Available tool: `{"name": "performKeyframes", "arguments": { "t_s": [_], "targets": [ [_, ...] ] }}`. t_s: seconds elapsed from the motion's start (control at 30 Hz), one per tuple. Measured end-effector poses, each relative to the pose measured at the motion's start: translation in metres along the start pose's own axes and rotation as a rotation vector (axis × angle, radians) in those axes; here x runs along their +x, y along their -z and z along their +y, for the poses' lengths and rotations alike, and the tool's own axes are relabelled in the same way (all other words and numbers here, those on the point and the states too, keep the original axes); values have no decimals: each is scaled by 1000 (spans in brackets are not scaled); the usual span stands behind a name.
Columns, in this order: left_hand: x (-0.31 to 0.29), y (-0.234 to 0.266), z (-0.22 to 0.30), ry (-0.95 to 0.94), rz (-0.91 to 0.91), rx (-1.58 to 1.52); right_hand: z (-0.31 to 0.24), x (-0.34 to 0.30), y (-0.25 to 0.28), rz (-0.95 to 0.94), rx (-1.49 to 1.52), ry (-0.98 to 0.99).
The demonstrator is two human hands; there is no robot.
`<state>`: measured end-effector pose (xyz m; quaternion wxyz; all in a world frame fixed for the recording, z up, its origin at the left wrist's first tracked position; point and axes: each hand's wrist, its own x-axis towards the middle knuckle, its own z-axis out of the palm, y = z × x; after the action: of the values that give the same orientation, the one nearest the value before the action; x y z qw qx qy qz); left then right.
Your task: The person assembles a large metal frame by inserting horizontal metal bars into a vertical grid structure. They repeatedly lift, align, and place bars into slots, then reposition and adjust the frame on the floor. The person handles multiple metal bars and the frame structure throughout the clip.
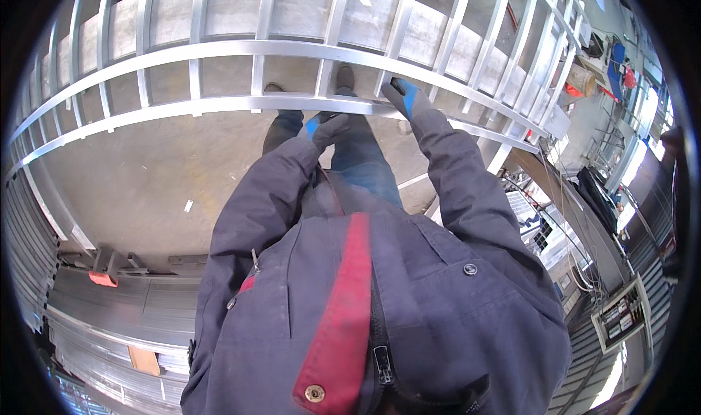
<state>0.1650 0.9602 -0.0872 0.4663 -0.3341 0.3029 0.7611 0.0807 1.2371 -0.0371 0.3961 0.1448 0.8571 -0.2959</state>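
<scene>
A long silver metal railing [226,48], with two parallel rails and several upright bars, stretches across the view in front of me. Both hands wear dark gloves with blue patches. My left hand [328,128] is at the near rail, its fingers curled against the edge and partly hidden. Farther right, my right hand [409,98] reaches over that same rail and is closed around it beside an upright bar. Its fingertips are partly out of sight.
Beneath the railing's far side lies a pale flat surface [299,15]. Stacked long metal profiles [139,305] fill the lower left, near an orange-ended support [104,278]. Cables and a dark beam [558,189] are at the right. My shoes [345,77] stand under the railing.
</scene>
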Motion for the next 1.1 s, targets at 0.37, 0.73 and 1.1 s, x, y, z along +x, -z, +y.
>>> {"name": "performKeyframes", "arguments": {
  "t_s": [0.37,0.73,1.1],
  "targets": [
    [35,-56,-38,-189,294,-64,35,35,-16,-337,-23,88],
    [57,-41,-59,-249,311,-147,21,-7,18,-317,-157,306],
    [73,-98,-103,-60,19,-413,124,-11,59,106,-113,93]
  ]
}}
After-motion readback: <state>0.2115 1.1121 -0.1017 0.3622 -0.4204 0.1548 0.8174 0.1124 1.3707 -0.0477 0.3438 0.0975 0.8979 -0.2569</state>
